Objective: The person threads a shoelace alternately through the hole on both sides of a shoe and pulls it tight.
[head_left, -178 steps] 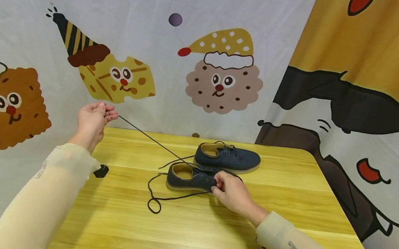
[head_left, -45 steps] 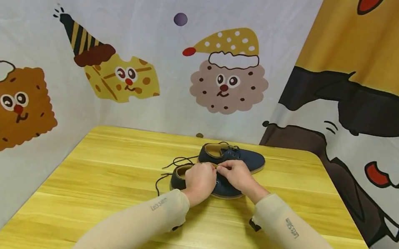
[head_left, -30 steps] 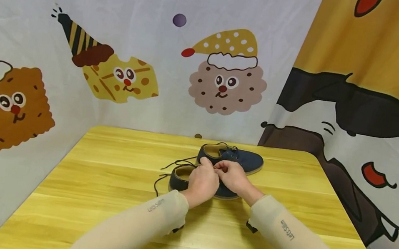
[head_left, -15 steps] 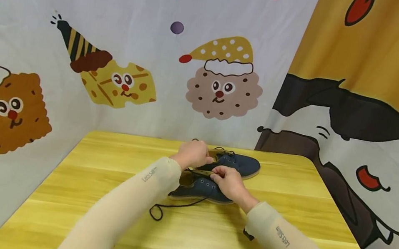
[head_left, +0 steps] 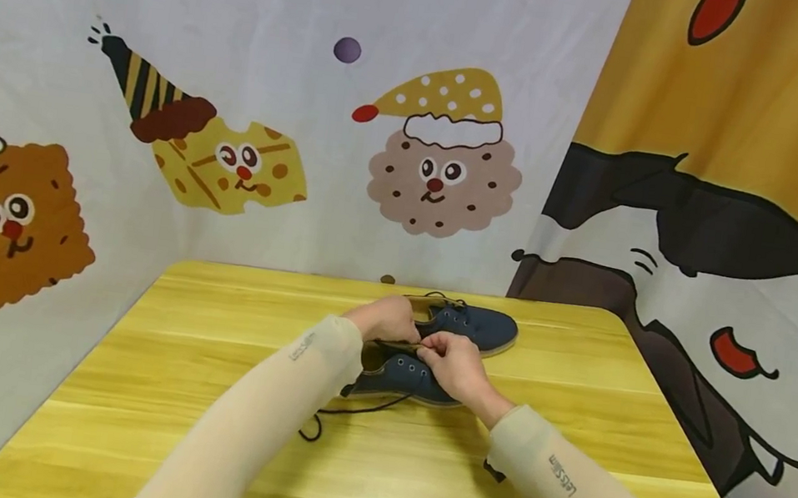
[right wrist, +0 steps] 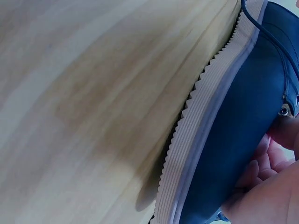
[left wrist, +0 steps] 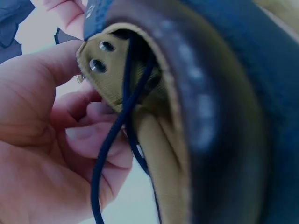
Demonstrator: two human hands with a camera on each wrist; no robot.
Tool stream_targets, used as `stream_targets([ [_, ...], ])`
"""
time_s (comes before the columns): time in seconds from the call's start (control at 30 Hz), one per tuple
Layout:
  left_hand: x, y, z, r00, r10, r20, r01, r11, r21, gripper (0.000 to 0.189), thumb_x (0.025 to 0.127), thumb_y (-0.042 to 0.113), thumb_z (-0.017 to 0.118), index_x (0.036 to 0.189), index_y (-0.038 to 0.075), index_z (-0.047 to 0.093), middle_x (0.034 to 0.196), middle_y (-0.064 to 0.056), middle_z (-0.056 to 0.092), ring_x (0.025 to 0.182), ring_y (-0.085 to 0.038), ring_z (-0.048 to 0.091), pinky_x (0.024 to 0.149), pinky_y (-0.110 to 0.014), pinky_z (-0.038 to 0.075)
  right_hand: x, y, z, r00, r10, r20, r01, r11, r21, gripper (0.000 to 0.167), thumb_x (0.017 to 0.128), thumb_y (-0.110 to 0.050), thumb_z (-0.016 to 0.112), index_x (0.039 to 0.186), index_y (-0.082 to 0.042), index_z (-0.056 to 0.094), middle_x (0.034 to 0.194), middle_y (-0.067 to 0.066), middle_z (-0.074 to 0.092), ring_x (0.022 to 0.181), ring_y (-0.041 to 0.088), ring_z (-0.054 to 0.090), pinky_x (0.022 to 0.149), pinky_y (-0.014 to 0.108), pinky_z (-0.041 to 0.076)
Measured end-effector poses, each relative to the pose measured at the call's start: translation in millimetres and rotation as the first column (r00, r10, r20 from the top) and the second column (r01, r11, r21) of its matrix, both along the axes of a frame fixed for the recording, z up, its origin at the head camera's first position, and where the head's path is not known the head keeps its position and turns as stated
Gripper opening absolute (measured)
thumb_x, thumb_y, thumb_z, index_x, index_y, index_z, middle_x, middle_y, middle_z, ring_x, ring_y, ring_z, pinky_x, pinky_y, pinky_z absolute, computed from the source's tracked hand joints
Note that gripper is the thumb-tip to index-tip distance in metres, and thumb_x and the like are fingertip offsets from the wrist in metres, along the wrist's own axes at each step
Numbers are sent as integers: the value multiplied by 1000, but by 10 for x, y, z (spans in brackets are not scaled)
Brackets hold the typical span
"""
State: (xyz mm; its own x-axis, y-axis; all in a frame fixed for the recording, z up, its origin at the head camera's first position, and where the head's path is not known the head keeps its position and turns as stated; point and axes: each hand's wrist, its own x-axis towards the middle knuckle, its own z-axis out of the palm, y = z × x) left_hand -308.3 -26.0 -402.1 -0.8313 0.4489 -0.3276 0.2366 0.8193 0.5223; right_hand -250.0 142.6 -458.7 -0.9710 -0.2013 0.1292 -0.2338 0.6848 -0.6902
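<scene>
Two navy lace-up shoes sit side by side: the near shoe point(head_left: 392, 381) and the far shoe point(head_left: 487, 326). At the near shoe's far eyelet flap point(left wrist: 88, 77), tan-lined with metal eyelets, both hands meet. My left hand point(head_left: 388, 319) reaches over the heel opening and pinches the flap's edge between thumb and fingers. My right hand point(head_left: 455, 366) pinches the same flap closer to the toe; its fingertips are partly hidden. A dark shoelace point(left wrist: 110, 135) comes out of the shoe and hangs across my left fingers. Whether a lace tip is between the fingertips, I cannot tell.
Another stretch of lace point(head_left: 355, 410) trails from the near shoe onto the wooden table point(head_left: 203, 358), ending in a loop. A printed curtain point(head_left: 283, 40) hangs behind the table's back edge.
Earlier my left hand drew a lace far out to the left, then came back to the shoe. Over the last half second it lowered from above the heel to the flap, beside my right hand.
</scene>
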Motion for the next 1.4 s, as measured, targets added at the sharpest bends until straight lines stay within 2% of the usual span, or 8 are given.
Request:
stream_targets([
  [0.23, -46, -518, 248, 975, 223, 7, -217, 939, 265, 44, 92, 24, 59, 54, 16, 38, 51, 4, 29, 44, -13, 23, 44, -28, 26, -16, 29, 7, 999, 1, 34, -1, 1000, -16, 6, 91, -23, 71, 95, -19, 72, 86, -9, 67, 76, 9, 61, 70, 32, 52],
  [0.43, -111, -1524, 553, 910, 413, -30, -388, 875, 290, 27, 95, 32, 57, 86, 7, 60, 81, -3, 55, 63, -17, 42, 59, -33, 42, -11, 57, 7, 997, 16, 70, -15, 1000, -10, 9, 93, -23, 69, 100, -19, 72, 92, -8, 67, 83, 10, 62, 73, 34, 52],
  [0.6, -23, -2360, 691, 859, 510, -48, -480, 834, 274, 31, 95, 30, 53, 72, 10, 52, 59, 1, 38, 51, -17, 34, 53, -35, 38, -6, 70, 11, 997, 18, 80, -18, 1000, -2, 9, 93, -22, 68, 101, -19, 72, 92, -8, 67, 84, 11, 62, 74, 34, 52],
  [0.77, 131, -2920, 688, 806, 592, -27, -558, 774, 300, 35, 95, 30, 53, 65, 14, 49, 50, 4, 34, 44, -15, 31, 49, -36, 37, -3, 66, 32, 996, 17, 90, -17, 1000, 1, 9, 92, -22, 69, 101, -20, 72, 92, -9, 67, 83, 10, 61, 74, 34, 52],
  [1.07, 329, -3296, 524, 793, 609, -21, -578, 763, 289, 36, 100, 35, 48, 87, 5, 63, 77, -6, 50, 69, -23, 44, 66, -37, 45, -21, 71, 34, 996, 23, 91, -23, 1000, -2, 9, 93, -23, 68, 101, -21, 72, 92, -9, 67, 82, 10, 61, 73, 33, 52],
  [1.27, 371, -3366, 403, 726, 676, 129, -659, 629, 411, 50, 104, 28, 37, 135, -11, 44, 115, -10, 57, 76, -17, 51, 67, -29, 50, -24, 69, 22, 995, 24, 97, -25, 1000, 1, 9, 93, -23, 68, 100, -21, 72, 91, -9, 67, 81, 10, 61, 73, 33, 52],
  [1.33, 363, -3374, 377, 693, 685, 224, -689, 538, 485, 55, 104, 25, 35, 145, -11, 29, 107, -2, 65, 72, -12, 56, 67, -26, 52, -25, 70, 16, 995, 24, 92, -24, 1000, 1, 9, 93, -23, 69, 100, -21, 72, 91, -9, 67, 81, 10, 61, 73, 33, 51],
  [1.4, 353, -3369, 370, 655, 666, 357, -718, 402, 569, 57, 105, 22, 32, 151, -8, 14, 93, 1, 69, 70, -10, 62, 66, -26, 54, -24, 71, 14, 996, 23, 86, -24, 1000, 1, 8, 92, -23, 69, 100, -21, 72, 91, -9, 66, 81, 10, 61, 73, 33, 51],
])
